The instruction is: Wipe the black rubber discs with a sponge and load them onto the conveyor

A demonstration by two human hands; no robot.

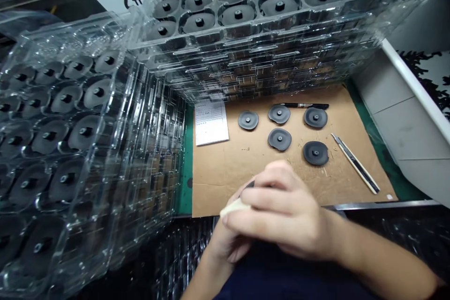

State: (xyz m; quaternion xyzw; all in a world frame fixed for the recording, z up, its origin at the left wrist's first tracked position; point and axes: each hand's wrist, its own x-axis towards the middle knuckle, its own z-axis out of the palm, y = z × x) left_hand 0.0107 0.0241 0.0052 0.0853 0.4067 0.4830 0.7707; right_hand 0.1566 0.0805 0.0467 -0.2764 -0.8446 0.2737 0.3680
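In the head view my right hand [281, 211] is closed over a small pale cloth-like piece [235, 207], pressed against my left hand [222, 241]. A dark edge of what looks like a black disc [248, 186] shows between the two hands; my left fingers are curled around it and mostly hidden. Beyond the hands, several loose black discs [280, 139], each with a small central stub, lie on a brown cardboard sheet [214, 173]. One black disc [315, 153] is closest to my right hand.
A cutter knife [356, 164] lies at the right of the cardboard, a black pen [305, 105] at the back. White printed slips [211, 124] sit at the left. Stacked clear trays [246, 51] of discs rise behind, with another tray stack [140, 150] at left. A white panel [415, 117] borders the right.
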